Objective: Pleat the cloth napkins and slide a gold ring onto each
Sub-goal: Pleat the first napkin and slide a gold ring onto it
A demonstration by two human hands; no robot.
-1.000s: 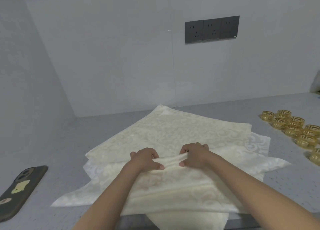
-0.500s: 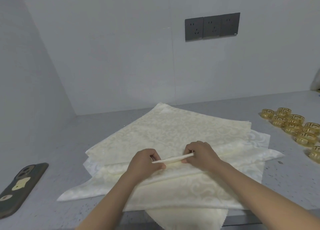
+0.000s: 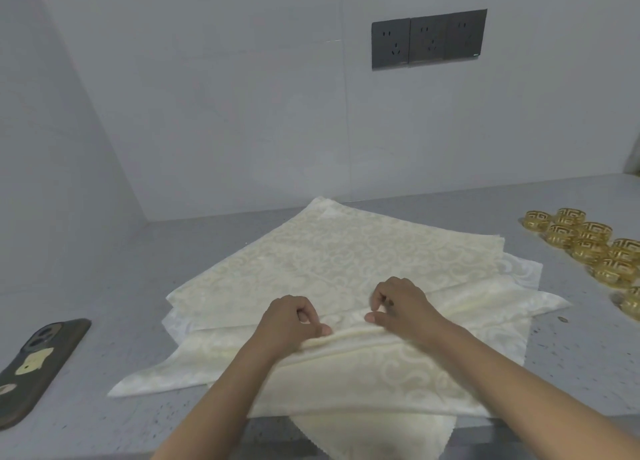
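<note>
— Left hand (image 3: 294, 324) first: what's it doing?
— Curled, thumb and fingers pinching a narrow raised fold (image 3: 346, 335) of the top napkin (image 3: 332, 262). The right hand (image 3: 403, 307) sits just beside it at 3 o'clock, thumb laid on the same fold, its fingers bent above the cloth; I can't tell whether they grip it.

— What lies around them?
— A phone (image 3: 34, 366) in a dark case at 9 o'clock, flat on the grey counter (image 3: 121, 252), well apart from the cloth. The gold rings (image 3: 588, 241) cluster at 2 o'clock, near the napkin stack's right corner but not touching it. A dark socket panel (image 3: 429, 39) is on the wall at 12.

— Edges and room?
— Walls meet in a corner at 10 o'clock. Bare counter shows between the phone and the cloth. At 6 o'clock one napkin (image 3: 374, 435) hangs over the counter's front edge.

— And the napkins against the hands?
— Several cream patterned napkins lie stacked and skewed; both hands rest at the stack's middle, the flat part spreading toward 12, the pleated part toward 6 beneath the forearms.
</note>
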